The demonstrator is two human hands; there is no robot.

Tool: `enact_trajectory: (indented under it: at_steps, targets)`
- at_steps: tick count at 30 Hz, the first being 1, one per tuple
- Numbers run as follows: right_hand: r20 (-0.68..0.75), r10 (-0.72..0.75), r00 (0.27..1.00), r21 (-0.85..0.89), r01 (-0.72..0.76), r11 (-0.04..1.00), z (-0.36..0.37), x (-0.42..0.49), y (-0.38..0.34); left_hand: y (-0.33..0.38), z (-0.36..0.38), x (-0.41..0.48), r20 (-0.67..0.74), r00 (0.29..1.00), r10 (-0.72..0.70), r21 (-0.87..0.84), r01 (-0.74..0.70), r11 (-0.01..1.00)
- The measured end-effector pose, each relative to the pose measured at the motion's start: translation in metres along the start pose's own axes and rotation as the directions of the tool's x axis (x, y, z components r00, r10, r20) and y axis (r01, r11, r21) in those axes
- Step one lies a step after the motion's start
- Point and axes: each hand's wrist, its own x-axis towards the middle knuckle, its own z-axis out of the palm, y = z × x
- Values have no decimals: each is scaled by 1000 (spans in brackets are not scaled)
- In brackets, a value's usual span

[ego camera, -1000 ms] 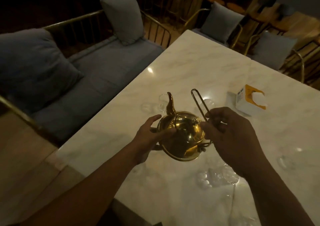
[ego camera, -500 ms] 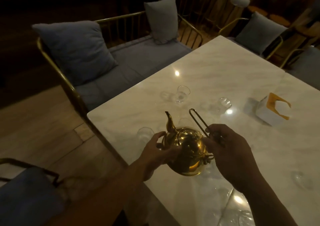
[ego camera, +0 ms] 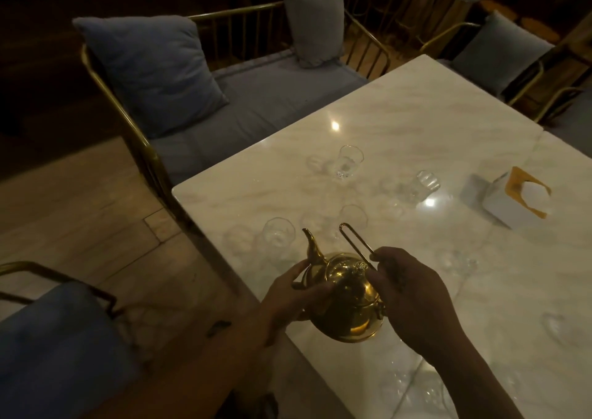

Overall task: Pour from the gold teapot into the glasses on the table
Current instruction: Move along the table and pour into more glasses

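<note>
**Gold teapot held over the near left edge of the surface.** The gold teapot [ego camera: 347, 300] sits between both hands above the near left edge of the pale marble surface [ego camera: 416, 114]. Whether its base touches the marble cannot be told. Its spout [ego camera: 311, 248] points up and away from the person, towards the nearest glass [ego camera: 278, 236]. The lid knob [ego camera: 361, 265] faces the camera.

The left hand [ego camera: 293, 303] holds the left side of the body, fingers curled round it and thumb laid across the top, just below the spout. The right hand [ego camera: 411, 293] grips the gold teapot by its wire handle [ego camera: 342, 225], fingers closed on the lower part. The looped end of the handle stands free, tilted up and to the left.

A second glass [ego camera: 354, 216] stands just behind the loop. A third glass [ego camera: 349, 161] and a fourth glass [ego camera: 420, 186] stand farther out, well apart from the pot. More clear glassware lies to the right and near the person, too faint to count.

A white and orange tissue box [ego camera: 512, 202] rests near the right edge. A gold-framed bench [ego camera: 256, 98] with a large grey cushion [ego camera: 153, 72] and a smaller cushion [ego camera: 312, 18] runs along the left side. A padded chair [ego camera: 48, 354] stands on the wooden floor [ego camera: 80, 210] at lower left.
</note>
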Motion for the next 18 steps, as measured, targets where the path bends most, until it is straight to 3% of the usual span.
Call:
enact_trajectory:
  at_steps: [18]
  targets:
    - [17, -30, 999, -154, 32, 988, 16, 10, -4, -13, -12, 0, 1, 999, -33, -11, 33, 999]
